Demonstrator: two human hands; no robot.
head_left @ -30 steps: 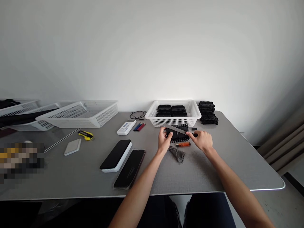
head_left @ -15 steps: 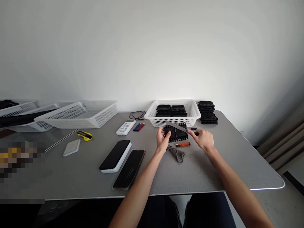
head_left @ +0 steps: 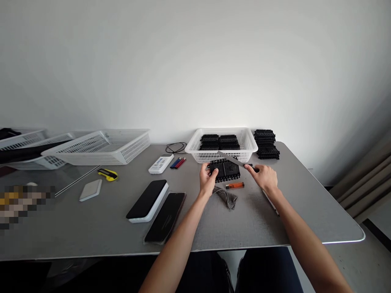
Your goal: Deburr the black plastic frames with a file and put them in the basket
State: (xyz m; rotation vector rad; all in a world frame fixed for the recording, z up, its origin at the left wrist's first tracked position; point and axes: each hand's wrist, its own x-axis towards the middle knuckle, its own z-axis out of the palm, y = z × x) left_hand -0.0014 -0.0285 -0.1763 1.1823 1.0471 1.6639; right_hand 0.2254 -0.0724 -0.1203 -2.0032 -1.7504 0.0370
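My left hand (head_left: pixel 207 179) grips the left end of a black ribbed plastic part (head_left: pixel 226 171) that lies on the grey table (head_left: pixel 244 219), just in front of the white basket (head_left: pixel 247 143). My right hand (head_left: pixel 264 177) is closed on the dark handle of a knife (head_left: pixel 232 159). The grey blade slants up and to the left above the part's far edge. An orange lighter (head_left: pixel 235 185) and a crumpled grey cloth (head_left: pixel 227 197) lie just on the near side of the part.
The white basket holds more black parts, and a further stack (head_left: pixel 266 145) stands to its right. Two dark phones (head_left: pixel 148 199), a white remote (head_left: pixel 160 163), blue and red lighters (head_left: pixel 178 162), a black cable (head_left: pixel 177 147), a yellow cutter (head_left: pixel 107 174) and empty white baskets (head_left: pixel 100 146) lie to the left.
Both hands and the black part have shifted slightly away from me toward the basket. The knife blade has moved to the right along the part's far edge.
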